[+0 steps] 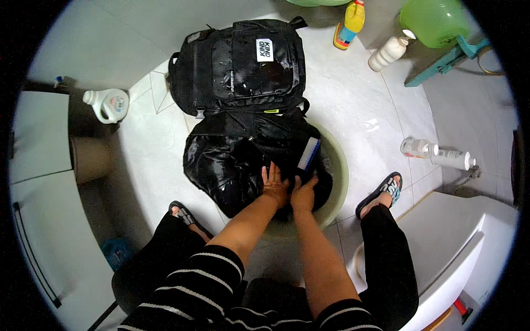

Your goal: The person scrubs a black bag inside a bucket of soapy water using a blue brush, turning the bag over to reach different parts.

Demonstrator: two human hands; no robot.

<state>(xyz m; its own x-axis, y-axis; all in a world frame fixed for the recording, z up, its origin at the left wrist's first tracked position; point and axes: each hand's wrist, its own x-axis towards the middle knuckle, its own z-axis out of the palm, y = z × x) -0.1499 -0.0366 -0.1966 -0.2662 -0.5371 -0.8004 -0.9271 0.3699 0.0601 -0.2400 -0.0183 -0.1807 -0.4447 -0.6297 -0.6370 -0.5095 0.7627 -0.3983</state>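
Fingers of left hand (274, 183) flat on wet black backpack (243, 121), right hand (303, 194) seemingly gripping brush (307, 154), basin (337, 182) mostly hidden.

The wet black backpack (243, 105) fills the basin (337, 182); bare tiled floor (359, 110) lies far right, before the bottles (436, 153).

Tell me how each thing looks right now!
Black backpack: wet, unzipped, opened out, lower half in the basin.
Basin: on the floor, holding the backpack.
Scrub brush: resting on the backpack, by the right hand.
Left hand: flat, pressing the backpack.
Yellow bottle: upright, capped.
White bottle: lying down.
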